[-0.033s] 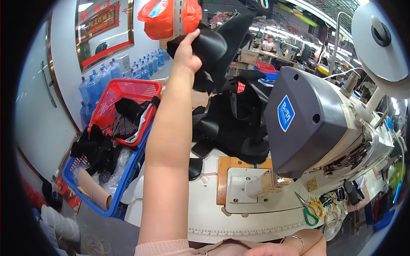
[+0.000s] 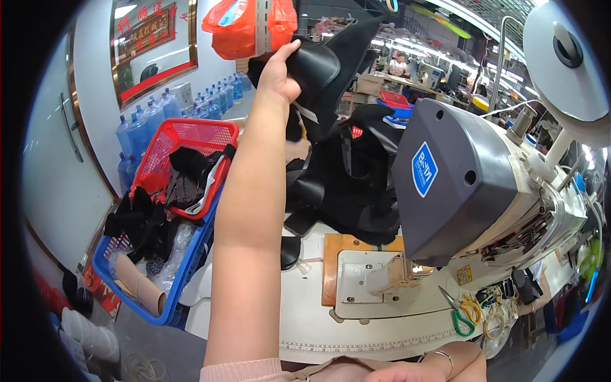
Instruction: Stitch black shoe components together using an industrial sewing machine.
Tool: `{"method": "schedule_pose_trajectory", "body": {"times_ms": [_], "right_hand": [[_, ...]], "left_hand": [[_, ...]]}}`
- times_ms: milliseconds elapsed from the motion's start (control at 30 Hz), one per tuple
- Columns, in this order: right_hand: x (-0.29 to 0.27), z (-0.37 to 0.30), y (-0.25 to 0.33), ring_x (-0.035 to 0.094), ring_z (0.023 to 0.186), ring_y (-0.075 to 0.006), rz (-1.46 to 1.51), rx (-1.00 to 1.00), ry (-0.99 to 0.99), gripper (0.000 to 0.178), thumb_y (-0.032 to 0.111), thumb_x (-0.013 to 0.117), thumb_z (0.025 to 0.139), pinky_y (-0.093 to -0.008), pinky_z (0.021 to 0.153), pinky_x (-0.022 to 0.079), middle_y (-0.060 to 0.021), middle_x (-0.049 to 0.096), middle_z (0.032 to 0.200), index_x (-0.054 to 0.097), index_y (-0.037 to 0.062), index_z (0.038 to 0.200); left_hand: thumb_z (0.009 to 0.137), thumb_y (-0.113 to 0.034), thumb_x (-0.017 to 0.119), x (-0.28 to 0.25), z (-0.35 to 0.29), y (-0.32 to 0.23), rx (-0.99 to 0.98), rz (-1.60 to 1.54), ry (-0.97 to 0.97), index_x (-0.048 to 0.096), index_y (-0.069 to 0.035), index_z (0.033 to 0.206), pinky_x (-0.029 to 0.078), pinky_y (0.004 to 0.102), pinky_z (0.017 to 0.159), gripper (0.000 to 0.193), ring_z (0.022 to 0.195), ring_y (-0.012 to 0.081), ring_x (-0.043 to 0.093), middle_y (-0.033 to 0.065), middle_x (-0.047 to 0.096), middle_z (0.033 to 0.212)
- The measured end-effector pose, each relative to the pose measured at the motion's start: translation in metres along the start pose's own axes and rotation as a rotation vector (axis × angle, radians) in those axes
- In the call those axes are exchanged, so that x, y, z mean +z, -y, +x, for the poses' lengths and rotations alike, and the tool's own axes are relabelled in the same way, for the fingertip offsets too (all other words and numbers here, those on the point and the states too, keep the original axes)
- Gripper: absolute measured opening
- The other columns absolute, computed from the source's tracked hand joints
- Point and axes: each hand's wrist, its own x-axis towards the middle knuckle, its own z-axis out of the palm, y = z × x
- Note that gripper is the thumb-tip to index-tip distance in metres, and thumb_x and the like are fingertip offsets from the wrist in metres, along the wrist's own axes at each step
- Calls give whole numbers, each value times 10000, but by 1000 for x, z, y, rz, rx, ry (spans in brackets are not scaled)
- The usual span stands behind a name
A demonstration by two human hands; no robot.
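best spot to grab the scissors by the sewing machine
Take the scissors by the green and yellow handle loops, coming from the near table edge. The loops lie toward the person while the blades point up-left toward the sewing machine, so that side is blunt and open.

Held curved leather piece (image 2: pixel 318 67): black
Hanging plastic bag (image 2: pixel 229 25): orange-red
Upper plastic mesh basket (image 2: pixel 191 137): red
Lower plastic crate (image 2: pixel 184 274): blue
Sewing machine housing (image 2: pixel 458 184): grey, blue square label
Scissors' looped handles (image 2: pixel 463 318): green, yellow
Water bottles (image 2: pixel 153 118): translucent blue
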Motion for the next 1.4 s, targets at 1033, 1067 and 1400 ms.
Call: {"method": "schedule_pose_trajectory", "body": {"times_ms": [1033,1067,1400], "right_hand": [[46,-42,13,512,753,-174,34,30,-372,332,166,751,730,-284,640,447,-87,509,896,512,23,911],[48,-47,14,514,730,-169,-24,4,-440,312,167,748,732,-282,621,443,-82,512,872,522,25,894],[30,-177,-16,546,722,-157,-1048,156,-1161,183,124,646,811,-265,633,451,-70,545,826,549,25,930]], "left_hand": [[667,-217,718,-21,-28,238,-260,1160,-564,255,17,1230,441,405,896,766,1028,395,541,271,546,1096],[670,-221,720,-33,-25,249,-331,1182,-596,251,30,1228,441,406,895,771,1020,392,548,277,545,1095],[680,-315,741,-56,-32,235,377,1353,-307,287,30,1295,369,413,957,838,1147,417,404,263,345,1265]]}}
